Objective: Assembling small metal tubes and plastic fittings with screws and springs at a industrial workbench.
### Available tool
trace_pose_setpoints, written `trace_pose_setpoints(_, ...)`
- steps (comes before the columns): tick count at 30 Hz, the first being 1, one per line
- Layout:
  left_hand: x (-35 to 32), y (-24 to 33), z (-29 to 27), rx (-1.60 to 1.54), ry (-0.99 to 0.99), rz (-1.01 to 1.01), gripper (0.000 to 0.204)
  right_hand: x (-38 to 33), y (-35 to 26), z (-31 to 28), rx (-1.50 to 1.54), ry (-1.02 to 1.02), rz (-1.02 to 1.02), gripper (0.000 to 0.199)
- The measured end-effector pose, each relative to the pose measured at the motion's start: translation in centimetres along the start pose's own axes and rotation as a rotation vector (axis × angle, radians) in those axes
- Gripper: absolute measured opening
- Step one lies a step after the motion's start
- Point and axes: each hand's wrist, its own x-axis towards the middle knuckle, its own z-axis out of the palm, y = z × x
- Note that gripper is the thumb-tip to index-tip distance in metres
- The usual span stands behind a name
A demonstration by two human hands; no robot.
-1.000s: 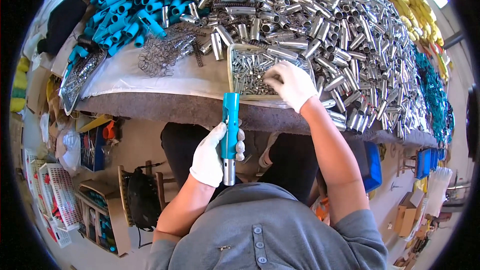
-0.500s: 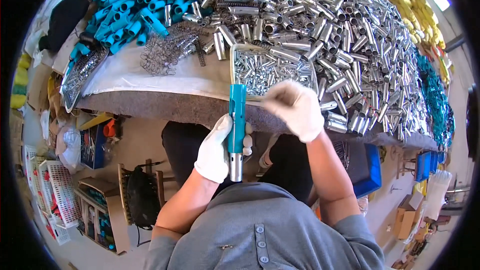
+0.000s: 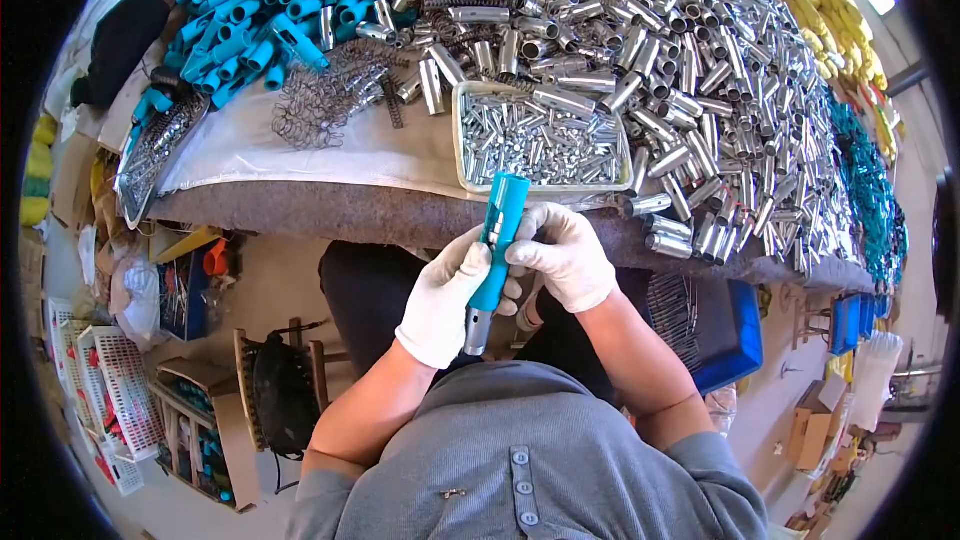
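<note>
A teal tube (image 3: 508,202) with a shiny metal sleeve (image 3: 478,332) at its lower end stands slightly tilted before my body. My left hand (image 3: 446,298), in a white glove, is wrapped round its middle, thumb beside a slot in its side. From the other side my gloved right hand (image 3: 566,258) grips the tube, with thumb and curled fingers against it. Any small part between those fingers is hidden. Just beyond the tube, a pale tray (image 3: 628,162) full of small metal pins (image 3: 540,145) rests at the table's front edge.
Teal tubes (image 3: 235,35) are heaped at the far left, beside wire springs (image 3: 310,110). Metal sleeves (image 3: 680,70) cover the table's middle and right. A blue bin (image 3: 735,340) stands below at right; a stool (image 3: 280,390) is at left.
My right hand has come left from in front of the pin tray onto the teal tube. The tube now leans with its top to the right. The view has shifted slightly.
</note>
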Motion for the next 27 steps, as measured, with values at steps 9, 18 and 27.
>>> trace_pose_setpoints(9, -0.2, -0.2, -0.1, -0.075, 0.059, -0.009, 0.045, -1.4, -0.7, 1.4, -0.668, 0.069, -0.301, 0.011)
trace_pose_setpoints(18, -0.3, -0.8, -0.4, 0.02, 0.073, -0.034, 0.047, -1.8, 0.3, 0.3, -0.379, 0.118, -0.017, 0.01)
trace_pose_setpoints(27, -0.4, -1.1, 0.0, 0.082, 0.067, 0.081, 0.06, -2.5, 0.9, 1.4, -0.577, 0.17, -0.213, 0.005)
